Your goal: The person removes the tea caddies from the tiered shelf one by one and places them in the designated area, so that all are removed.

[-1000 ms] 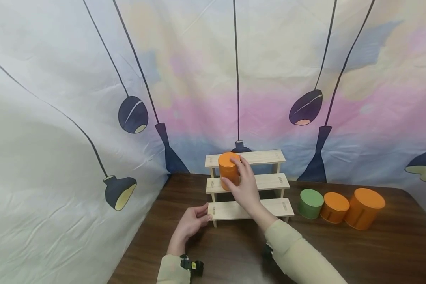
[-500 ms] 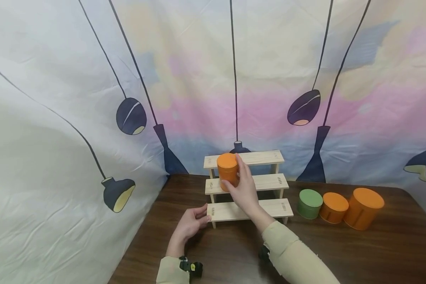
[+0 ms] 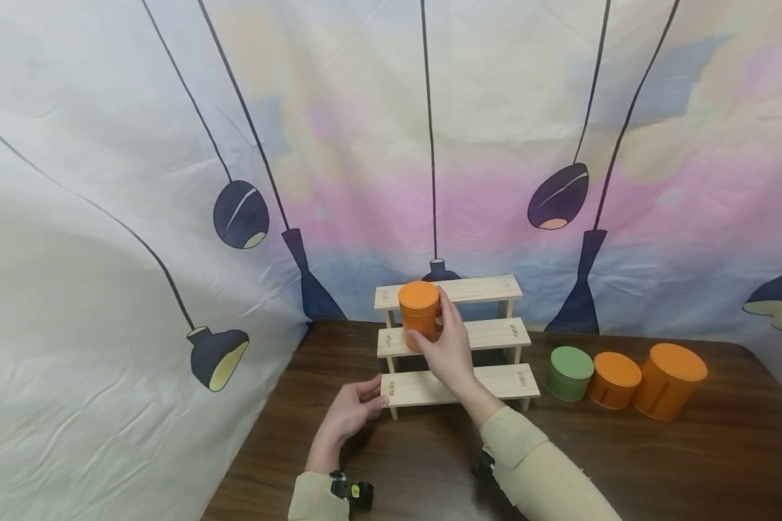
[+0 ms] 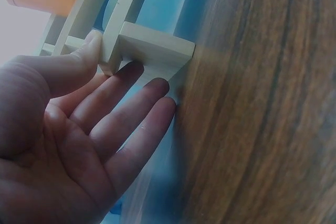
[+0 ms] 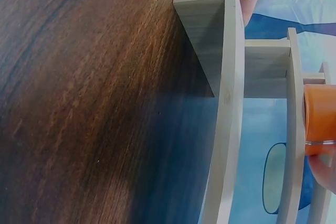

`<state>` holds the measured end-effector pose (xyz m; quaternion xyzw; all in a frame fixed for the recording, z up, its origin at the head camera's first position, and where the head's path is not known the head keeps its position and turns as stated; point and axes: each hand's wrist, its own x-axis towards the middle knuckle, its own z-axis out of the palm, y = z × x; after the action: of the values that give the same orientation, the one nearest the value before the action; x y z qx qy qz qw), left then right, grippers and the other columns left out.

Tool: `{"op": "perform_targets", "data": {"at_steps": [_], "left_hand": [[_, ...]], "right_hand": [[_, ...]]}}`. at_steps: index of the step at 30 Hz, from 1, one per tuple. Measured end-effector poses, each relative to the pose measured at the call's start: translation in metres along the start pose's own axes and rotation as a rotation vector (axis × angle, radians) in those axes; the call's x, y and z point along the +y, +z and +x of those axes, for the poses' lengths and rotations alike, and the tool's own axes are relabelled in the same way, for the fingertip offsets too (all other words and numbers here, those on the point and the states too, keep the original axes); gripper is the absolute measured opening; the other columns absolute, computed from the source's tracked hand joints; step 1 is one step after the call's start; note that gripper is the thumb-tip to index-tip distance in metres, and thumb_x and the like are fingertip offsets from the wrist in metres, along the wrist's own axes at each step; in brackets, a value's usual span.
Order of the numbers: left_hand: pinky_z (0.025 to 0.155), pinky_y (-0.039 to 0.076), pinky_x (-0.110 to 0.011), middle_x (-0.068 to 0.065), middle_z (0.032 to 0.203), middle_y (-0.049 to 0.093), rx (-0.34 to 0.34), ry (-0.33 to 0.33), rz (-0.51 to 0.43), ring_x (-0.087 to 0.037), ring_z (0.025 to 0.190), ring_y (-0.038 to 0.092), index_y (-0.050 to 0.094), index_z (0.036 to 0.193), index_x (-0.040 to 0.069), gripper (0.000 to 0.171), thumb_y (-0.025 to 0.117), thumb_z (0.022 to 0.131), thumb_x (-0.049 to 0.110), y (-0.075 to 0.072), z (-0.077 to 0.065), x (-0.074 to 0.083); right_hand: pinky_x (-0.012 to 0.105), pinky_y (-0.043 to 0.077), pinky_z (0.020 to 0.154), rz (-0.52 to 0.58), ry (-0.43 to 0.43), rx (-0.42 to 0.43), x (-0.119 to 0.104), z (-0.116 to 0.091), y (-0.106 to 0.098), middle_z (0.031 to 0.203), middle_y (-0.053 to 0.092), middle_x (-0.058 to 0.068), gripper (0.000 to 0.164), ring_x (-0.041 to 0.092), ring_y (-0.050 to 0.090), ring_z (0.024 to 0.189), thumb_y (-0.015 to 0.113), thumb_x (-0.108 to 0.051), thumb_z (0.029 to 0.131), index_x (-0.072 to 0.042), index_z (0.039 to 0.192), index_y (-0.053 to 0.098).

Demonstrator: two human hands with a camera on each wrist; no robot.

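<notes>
A three-tier wooden display stand [image 3: 489,383] stands on the dark table. At the left end of its lowest board, my left hand [image 3: 348,412] holds on; in the left wrist view the thumb lies against the board and the other fingers reach beside the end support [image 4: 157,45]. An orange lidded canister [image 3: 419,307] is upright at the left of the middle tier. My right hand [image 3: 452,354] grips this canister from its right side, thumb in front and fingers behind. Only the thumb [image 5: 321,174] shows below the canister in the right wrist view.
To the right of the stand, a small green canister [image 3: 570,374], a short orange canister [image 3: 615,380] and a larger orange canister [image 3: 670,382] stand in a row. A cloth backdrop [image 3: 495,145] with painted lamps hangs behind and left of the table.
The right hand's fingers have shifted from the canister's lid down to its right side. The canister and the stand look almost unmoved, and the left hand keeps its place.
</notes>
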<state>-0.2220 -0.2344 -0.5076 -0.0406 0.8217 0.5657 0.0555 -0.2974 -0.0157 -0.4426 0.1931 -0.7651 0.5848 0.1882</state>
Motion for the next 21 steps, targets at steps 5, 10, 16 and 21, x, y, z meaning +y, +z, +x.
{"op": "perform_targets", "data": {"at_steps": [5, 10, 16, 21], "left_hand": [[0.092, 0.062, -0.044, -0.026, 0.149, 0.059, 0.002, -0.001, 0.01, -0.033, 0.124, 0.07, 0.055, 0.152, -0.002, 0.055, 0.074, 0.102, 0.012, -0.0002, 0.0002, -0.0005], [0.092, 0.062, -0.044, -0.025, 0.148, 0.059, 0.008, 0.002, 0.012, -0.032, 0.124, 0.07, 0.055, 0.152, -0.002, 0.055, 0.074, 0.102, 0.011, 0.0002, 0.0003, -0.0013], [0.092, 0.062, -0.045, -0.025, 0.148, 0.06, 0.01, 0.004, 0.009, -0.032, 0.124, 0.069, 0.055, 0.152, -0.002, 0.055, 0.074, 0.102, 0.011, 0.0, -0.0002, -0.0013], [0.092, 0.062, -0.045, -0.025, 0.148, 0.06, 0.01, 0.007, 0.008, -0.032, 0.125, 0.069, 0.056, 0.152, -0.002, 0.055, 0.074, 0.102, 0.011, 0.0002, -0.0013, -0.0004]], "right_hand": [[0.049, 0.056, 0.102, -0.001, 0.005, 0.004, -0.0008, -0.0002, -0.0007, 0.144, 0.056, 0.015, 0.101, 0.029, 0.058, 0.127, 0.09, -0.009, 0.089, -0.013, 0.169, 0.029], [0.048, 0.057, 0.102, -0.012, 0.013, -0.011, -0.0038, -0.0001, -0.0031, 0.143, 0.059, 0.014, 0.1, 0.029, 0.06, 0.128, 0.09, -0.012, 0.089, -0.013, 0.169, 0.031], [0.049, 0.057, 0.103, -0.004, 0.019, -0.011, -0.0045, 0.0009, -0.0043, 0.142, 0.058, 0.015, 0.095, 0.03, 0.059, 0.127, 0.091, -0.012, 0.088, -0.01, 0.166, 0.036], [0.049, 0.056, 0.104, -0.007, 0.043, -0.015, -0.0025, 0.0014, -0.0032, 0.143, 0.058, 0.014, 0.092, 0.029, 0.059, 0.127, 0.09, -0.013, 0.089, -0.01, 0.165, 0.038]]}}
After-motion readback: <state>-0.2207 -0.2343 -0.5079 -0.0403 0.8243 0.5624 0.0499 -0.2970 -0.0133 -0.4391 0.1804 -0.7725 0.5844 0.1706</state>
